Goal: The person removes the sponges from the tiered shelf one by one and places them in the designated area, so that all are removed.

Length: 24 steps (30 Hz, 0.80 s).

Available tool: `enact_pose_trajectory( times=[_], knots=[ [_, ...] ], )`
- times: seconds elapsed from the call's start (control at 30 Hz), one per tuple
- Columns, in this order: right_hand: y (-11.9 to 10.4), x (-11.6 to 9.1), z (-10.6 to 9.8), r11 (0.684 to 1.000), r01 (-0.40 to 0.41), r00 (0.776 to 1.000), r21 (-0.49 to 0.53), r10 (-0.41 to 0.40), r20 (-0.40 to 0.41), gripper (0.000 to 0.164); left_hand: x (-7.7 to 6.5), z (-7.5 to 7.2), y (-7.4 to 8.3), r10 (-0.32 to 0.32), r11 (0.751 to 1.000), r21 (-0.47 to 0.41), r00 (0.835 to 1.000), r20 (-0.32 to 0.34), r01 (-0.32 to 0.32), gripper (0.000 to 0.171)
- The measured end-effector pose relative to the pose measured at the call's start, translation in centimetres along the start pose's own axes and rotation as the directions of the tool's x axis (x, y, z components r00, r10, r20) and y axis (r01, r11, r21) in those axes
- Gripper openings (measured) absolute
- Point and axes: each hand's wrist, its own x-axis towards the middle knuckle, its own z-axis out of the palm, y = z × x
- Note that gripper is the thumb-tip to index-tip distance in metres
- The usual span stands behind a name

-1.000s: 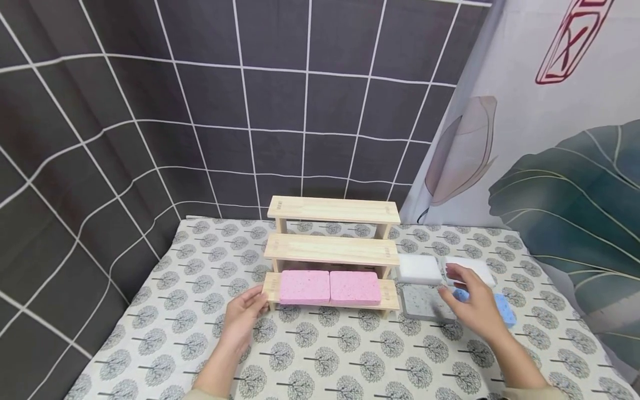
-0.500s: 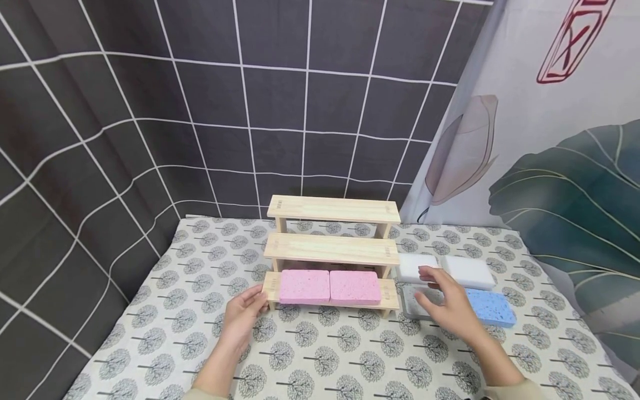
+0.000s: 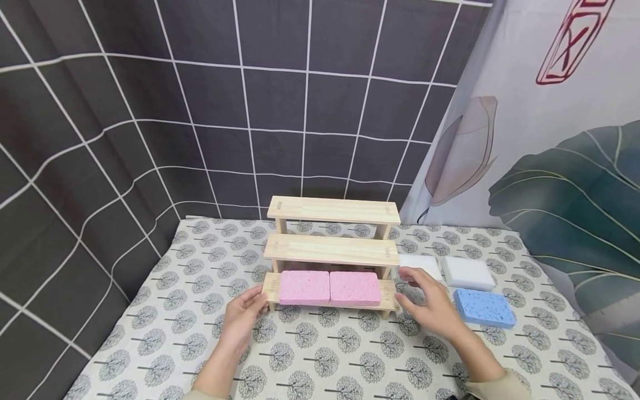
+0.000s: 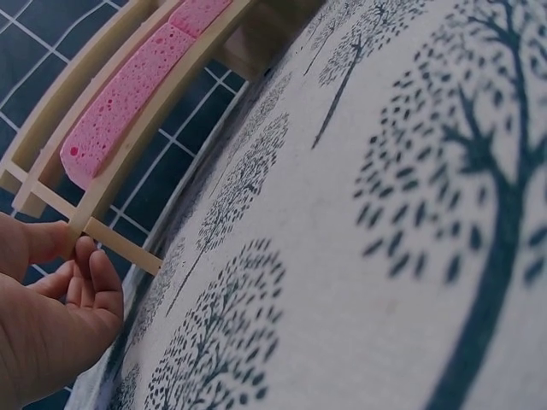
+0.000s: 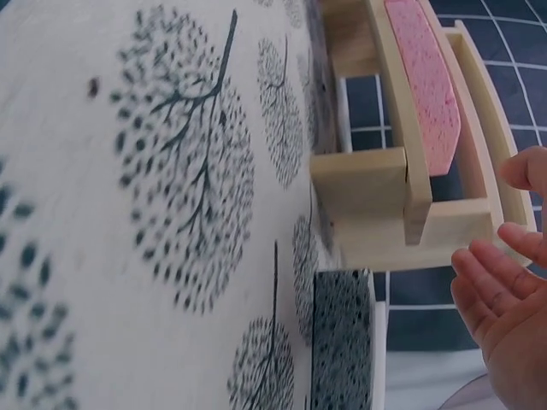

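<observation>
A three-tier wooden shelf rack point(image 3: 332, 248) stands on the table, with two pink sponges point(image 3: 304, 286) side by side on its lowest tier. My left hand point(image 3: 240, 318) pinches the left end of that tier between thumb and fingers, as the left wrist view also shows. At the rack's right end, my right hand point(image 3: 434, 304) has its fingers loosely extended, thumb apart, holding nothing; its fingertips are right by the lowest tier's end. A grey speckled sponge point(image 5: 344, 342) lies beside the rack in the right wrist view; in the head view the right hand hides it.
Two white sponges point(image 3: 469, 273) lie right of the rack, one partly behind the right hand. In front of them is a blue speckled sponge point(image 3: 485, 308). The table has a tree-print cloth point(image 3: 320, 355); a dark grid curtain point(image 3: 270, 100) hangs behind.
My right hand has moved left, from over the blue and grey sponges to the rack's right end, uncovering the blue sponge. The left hand stays on the rack.
</observation>
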Motion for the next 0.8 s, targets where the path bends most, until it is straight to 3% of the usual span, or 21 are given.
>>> enact_pose_trajectory(
  times=[0.43, 0.8],
  knots=[
    [-0.7, 0.8, 1.5, 0.995, 0.100, 0.995, 0.014, -0.100, -0.002, 0.058, 0.0, -0.1, -0.2, -0.016, 1.000, -0.004, 1.000, -0.005, 0.016, 0.038],
    [-1.4, 1.1, 2.6, 0.996, 0.081, 0.994, 0.025, -0.082, 0.077, 0.061, 0.1, -0.1, -0.2, 0.000, 1.000, -0.004, 1.000, -0.002, 0.000, 0.039]
  ],
)
